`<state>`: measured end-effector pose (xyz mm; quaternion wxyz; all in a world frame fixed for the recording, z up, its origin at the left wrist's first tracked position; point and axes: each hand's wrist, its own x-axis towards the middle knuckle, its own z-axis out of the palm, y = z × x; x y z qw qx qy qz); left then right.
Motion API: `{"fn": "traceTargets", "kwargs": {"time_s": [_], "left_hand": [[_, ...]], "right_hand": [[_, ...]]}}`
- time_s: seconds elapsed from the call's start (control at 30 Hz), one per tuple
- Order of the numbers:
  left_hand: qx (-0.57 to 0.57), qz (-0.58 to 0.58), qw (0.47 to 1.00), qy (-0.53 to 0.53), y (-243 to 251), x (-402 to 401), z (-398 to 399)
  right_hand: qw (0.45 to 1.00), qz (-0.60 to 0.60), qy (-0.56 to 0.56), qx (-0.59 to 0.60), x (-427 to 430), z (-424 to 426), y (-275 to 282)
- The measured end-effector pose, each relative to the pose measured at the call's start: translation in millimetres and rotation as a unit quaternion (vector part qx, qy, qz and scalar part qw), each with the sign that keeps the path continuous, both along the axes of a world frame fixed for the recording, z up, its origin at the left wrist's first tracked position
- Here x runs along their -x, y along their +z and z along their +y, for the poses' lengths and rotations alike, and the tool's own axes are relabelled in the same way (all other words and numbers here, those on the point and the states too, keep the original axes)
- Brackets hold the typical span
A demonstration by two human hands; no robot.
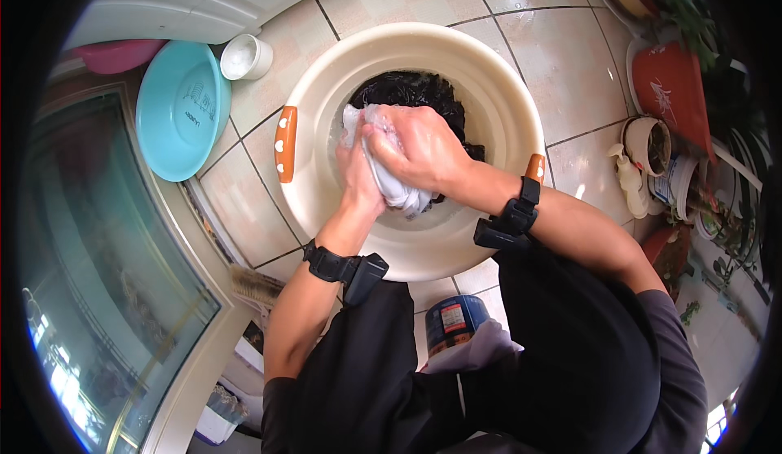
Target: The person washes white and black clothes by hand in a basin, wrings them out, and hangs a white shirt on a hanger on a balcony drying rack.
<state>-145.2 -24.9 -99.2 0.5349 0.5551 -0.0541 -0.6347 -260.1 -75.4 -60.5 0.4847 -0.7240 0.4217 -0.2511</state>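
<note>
A large cream plastic basin (415, 264) with orange handles stands on the floor in front of me. Both hands grip a wet, bunched white cloth (397, 188) above the water in it. My left hand (360, 170) holds the cloth's left side, its fingers partly hidden. Across its upper part closes my right hand (421, 145), knuckles up, with the two hands touching. Suds show on the cloth and fingers. Beneath and behind them, dark wet fabric (403, 87) lies in the basin's water. Black straps with small devices circle both wrists.
At the left, a turquoise basin (177, 112) leans beside a white tub (246, 57) holding white contents. A brush (256, 286) lies near the door frame. Between my legs stands a blue container (455, 319). Potted plants, a red planter (669, 93) and a pump bottle (629, 185) line the right side.
</note>
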Motion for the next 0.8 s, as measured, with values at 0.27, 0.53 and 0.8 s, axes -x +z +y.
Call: {"fn": "traceTargets", "kwargs": {"time_s": [0.27,0.53,0.8], "left_hand": [[0.146,-0.231,0.926,-0.262,44.6,-34.5,26.1],[0.184,-0.406,0.719,-0.532,121.1,-74.3,18.3],[0.195,-0.558,0.617,-0.519,248.7,-77.2,25.0]], "right_hand": [[0.988,0.042,0.133,0.067,46.8,-43.1,-24.1],[0.959,0.108,0.262,0.024,94.2,-41.8,38.2],[0.959,0.030,0.243,0.142,85.8,-47.1,173.8]]}}
